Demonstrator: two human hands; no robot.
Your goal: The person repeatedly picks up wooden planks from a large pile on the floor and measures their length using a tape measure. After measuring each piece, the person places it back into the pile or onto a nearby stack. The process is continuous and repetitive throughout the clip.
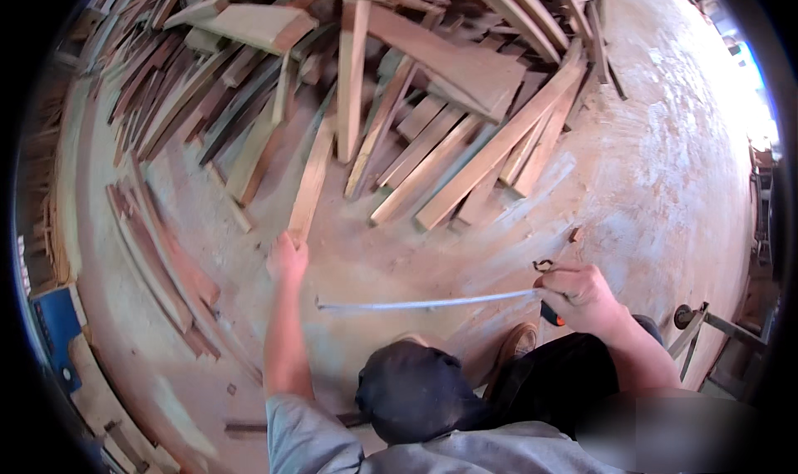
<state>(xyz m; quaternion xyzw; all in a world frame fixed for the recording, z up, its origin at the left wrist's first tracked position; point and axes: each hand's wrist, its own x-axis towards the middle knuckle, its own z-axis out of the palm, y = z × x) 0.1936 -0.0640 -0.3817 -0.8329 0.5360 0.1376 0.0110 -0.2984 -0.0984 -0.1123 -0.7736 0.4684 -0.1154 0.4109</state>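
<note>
My left hand [288, 258] is closed around the near end of a pale wooden strip [314, 175]. The strip slants up and away into a heap of timber. On the right, my right hand [579, 296] grips a tape measure [549, 314], whose dark case with an orange patch shows just under the fingers. Its pale blade [432, 303] is drawn out to the left, almost level. The blade's free end hangs a little to the right of my left forearm, apart from the strip.
A large heap of boards and offcuts [465, 66] spreads across the far floor. Several curved pieces [158, 258] lie at the left. A blue machine or box [56, 324] stands at the left edge, a metal frame [706, 324] at the right. My shoe [519, 341] is near the right hand.
</note>
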